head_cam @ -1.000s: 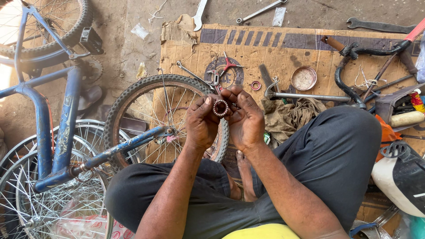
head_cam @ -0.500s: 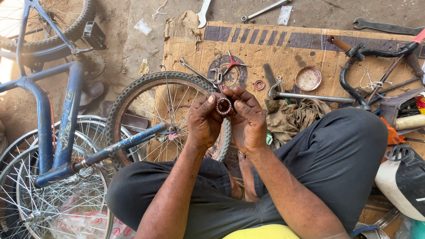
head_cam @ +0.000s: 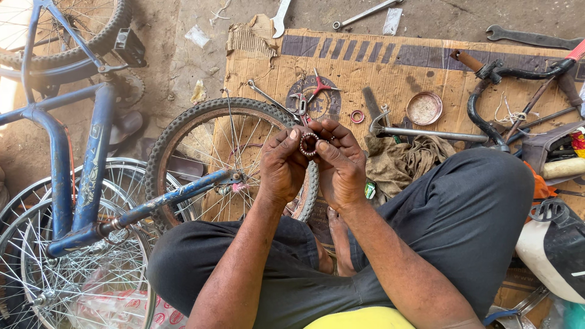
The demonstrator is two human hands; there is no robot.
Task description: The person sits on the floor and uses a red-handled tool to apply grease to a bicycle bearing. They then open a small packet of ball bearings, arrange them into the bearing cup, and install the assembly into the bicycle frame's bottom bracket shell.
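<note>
At left of frame, one blue bicycle frame [head_cam: 61, 158] over spoked wheels, then one tyred wheel [head_cam: 225, 164]; at centre, left hand [head_cam: 283, 164] and right hand [head_cam: 341, 170], each grip pinching one small bearing ring [head_cam: 308, 144] by its rim, probably light, stiff, greasy-slippery; right, one round tin lid [head_cam: 424, 108] on cardboard [head_cam: 390, 67].

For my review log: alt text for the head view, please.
Seated person's left hand and right hand together hold a small bearing ring above a tyred bicycle wheel. A blue bicycle frame lies left; tools sit on cardboard ahead.
</note>
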